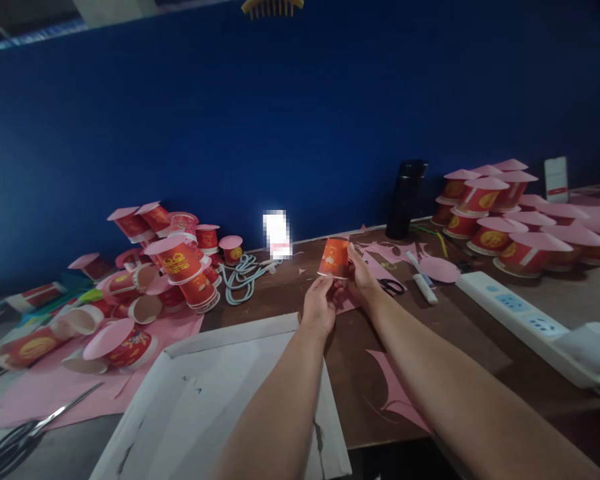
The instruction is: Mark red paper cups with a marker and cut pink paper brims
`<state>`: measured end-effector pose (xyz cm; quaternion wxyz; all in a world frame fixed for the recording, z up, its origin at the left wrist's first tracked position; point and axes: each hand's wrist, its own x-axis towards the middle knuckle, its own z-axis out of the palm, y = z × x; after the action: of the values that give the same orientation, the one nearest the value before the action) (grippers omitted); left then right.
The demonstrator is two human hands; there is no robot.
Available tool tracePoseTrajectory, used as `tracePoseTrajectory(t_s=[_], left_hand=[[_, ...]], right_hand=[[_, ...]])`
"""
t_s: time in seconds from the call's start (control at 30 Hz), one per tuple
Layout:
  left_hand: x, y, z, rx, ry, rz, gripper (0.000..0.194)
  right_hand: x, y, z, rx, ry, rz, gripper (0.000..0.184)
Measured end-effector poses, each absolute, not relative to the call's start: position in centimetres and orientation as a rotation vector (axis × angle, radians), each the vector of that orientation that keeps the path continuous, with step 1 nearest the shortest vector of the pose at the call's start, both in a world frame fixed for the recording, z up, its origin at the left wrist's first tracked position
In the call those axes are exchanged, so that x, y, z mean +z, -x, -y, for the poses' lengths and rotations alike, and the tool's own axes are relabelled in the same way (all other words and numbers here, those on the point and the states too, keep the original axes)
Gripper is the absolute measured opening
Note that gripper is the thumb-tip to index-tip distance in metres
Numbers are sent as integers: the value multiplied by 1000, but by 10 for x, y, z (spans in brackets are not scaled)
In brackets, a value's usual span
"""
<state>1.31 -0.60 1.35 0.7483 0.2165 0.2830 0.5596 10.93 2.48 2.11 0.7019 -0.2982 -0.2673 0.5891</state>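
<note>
Between my two hands, over the middle of the table, is a red-orange paper cup (334, 257) held with its wider rim downward. My left hand (321, 303) grips it at the lower rim with thumb and fingertips. On the cup's right side, my right hand (361, 277) is closed around it, with its fingers partly hidden behind. Beyond and right of the hands lie cut pink paper scraps (387, 253), scissors with black handles (391, 287), a white glue tube (425, 289) and a pink paper disc (440, 269).
Red cups with pink paper tops stand at left (175, 260) and in a stack at right (485, 197). A white box lid (200, 380) lies in front, large scissors (35, 427) at far left. A power strip (520, 320), black bottle (405, 200) and coiled cable (240, 280) are also there.
</note>
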Motion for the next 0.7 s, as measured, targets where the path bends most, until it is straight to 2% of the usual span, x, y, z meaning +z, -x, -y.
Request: tracePoseTrajectory(t_s=[0.13,0.4,0.7], left_hand=[[18,-9,3,1264,-299,-663,5],[17,-9,3,1255,-331,-674,10],[14,-16,12,1208,-801,-535,36]], right_hand=[[15,-111,-29,1347,593,582,42],[14,-111,-32,1338,620,571,39],[13,-108,-32,1242,605,614,32]])
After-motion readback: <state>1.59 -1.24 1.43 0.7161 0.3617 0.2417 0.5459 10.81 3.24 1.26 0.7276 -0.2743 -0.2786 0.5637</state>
